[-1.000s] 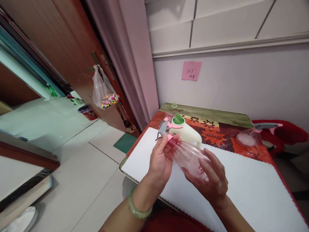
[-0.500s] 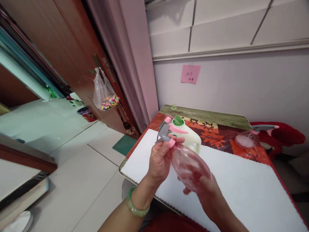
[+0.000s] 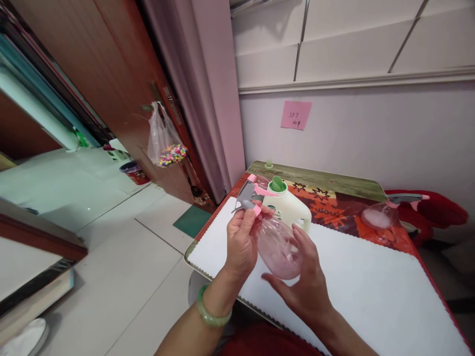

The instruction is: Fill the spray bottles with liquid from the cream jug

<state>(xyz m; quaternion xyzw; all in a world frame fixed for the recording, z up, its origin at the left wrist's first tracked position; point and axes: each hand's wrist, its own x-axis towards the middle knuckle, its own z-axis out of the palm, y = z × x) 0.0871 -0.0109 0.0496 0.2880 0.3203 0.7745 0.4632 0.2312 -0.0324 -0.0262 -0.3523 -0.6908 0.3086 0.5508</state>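
Observation:
A clear pinkish spray bottle tilts over the table, its grey and pink trigger head up and to the left. My left hand, with a green bangle on the wrist, is closed around the bottle's neck just under the pink collar. Beside the bottle's lower end, my right hand has its fingers and thumb spread; whether a fingertip touches the plastic I cannot tell. Behind the bottle stands a cream jug with a handle and a green insert in its mouth.
A white mat covers much of the table. Toward the right lies another spray bottle near a red container. A small green cap is at the back edge. On the left, a bag of colourful beads hangs from the door.
My right hand has come off the bottle's body and spread its fingers. The bottle has shifted slightly left, still in my left hand.

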